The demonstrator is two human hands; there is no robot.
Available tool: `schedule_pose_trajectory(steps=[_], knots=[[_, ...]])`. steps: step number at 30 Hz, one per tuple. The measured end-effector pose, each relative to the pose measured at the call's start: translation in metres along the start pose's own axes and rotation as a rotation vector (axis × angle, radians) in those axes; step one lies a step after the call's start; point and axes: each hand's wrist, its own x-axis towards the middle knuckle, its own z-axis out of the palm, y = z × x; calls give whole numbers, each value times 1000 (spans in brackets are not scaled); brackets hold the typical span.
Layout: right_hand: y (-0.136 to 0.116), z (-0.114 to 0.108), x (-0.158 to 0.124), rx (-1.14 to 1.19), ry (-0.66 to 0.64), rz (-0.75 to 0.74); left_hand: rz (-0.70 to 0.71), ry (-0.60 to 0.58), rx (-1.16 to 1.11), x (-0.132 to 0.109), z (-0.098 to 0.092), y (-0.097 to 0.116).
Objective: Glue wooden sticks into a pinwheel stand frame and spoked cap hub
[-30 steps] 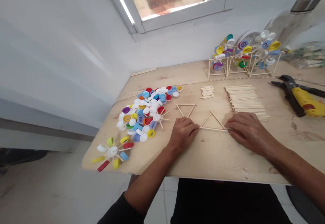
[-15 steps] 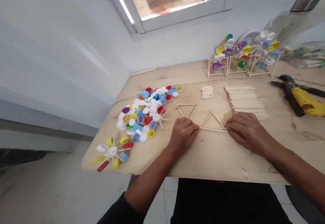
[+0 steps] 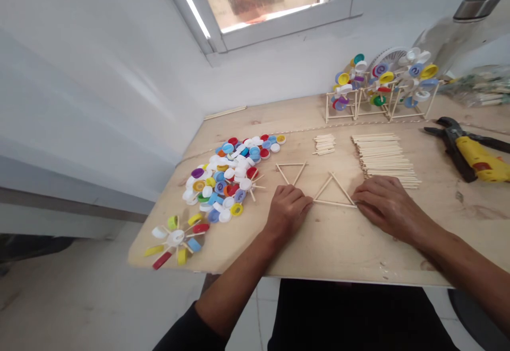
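Plywood table (image 3: 338,250) and all on it lie as 1 s ago; only the view nudged a bit. Both hands stayed put on the near stick triangle (image 3: 333,191), middle of the table towards the front edge, so the hold on its base corners seems unbroken and the shape hasn't shifted. Counts, big to small: 1 pile of long sticks (image 3: 384,157), too many to count; 1 heap of bottle caps (image 3: 231,176), likewise; 3 cap wheels on stick frames (image 3: 382,88) at the back; 1 yellow glue gun (image 3: 474,154) far rt; 1 flat cap pinwheel (image 3: 177,238) front lt; 2 hands. Left hand (image 3: 287,210) is curled, fingertips at the lt base corner, pinching or just pressing, can't tell. Right hand (image 3: 388,205) is flat, palm down, fingertips on the rt corner. Then 2 triangles incl. an inverted triangle (image 3: 292,172) just behind the left hand, and 1 small bundle of short sticks (image 3: 324,144).
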Motion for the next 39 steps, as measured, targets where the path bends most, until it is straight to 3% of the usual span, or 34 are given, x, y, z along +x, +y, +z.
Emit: schedule_pose_trajectory(steps=[39], knots=[[-2,-2,1,33,-5,27,-31,-28,-45,0,0,-2]])
